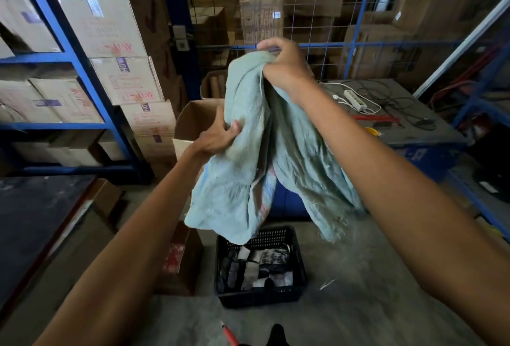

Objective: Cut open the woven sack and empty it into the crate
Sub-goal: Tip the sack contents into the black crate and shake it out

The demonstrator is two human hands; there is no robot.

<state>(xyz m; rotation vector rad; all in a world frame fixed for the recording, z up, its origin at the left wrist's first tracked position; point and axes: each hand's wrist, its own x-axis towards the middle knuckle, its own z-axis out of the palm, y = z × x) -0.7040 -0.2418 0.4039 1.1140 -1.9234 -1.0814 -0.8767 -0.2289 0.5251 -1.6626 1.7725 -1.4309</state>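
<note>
A limp pale-green woven sack (pixel 248 169) hangs in the air in front of me, its frayed open end pointing down above a black plastic crate (pixel 299 260) on the concrete floor. My right hand (pixel 284 65) grips the bunched top of the sack, held high. My left hand (pixel 218 135) pinches the sack's left side lower down. Inside the crate lie several dark and silvery wrapped packets (pixel 256 265). A red-handled tool (pixel 229 335) lies on the floor near my feet, only partly in view.
Blue shelving (pixel 69 50) with stacked cardboard boxes fills the left. An open carton (pixel 190 122) stands behind the sack, and a smaller box (pixel 179 263) sits left of the crate. A grey-topped blue table (pixel 408 130) with a power strip and cables is on the right.
</note>
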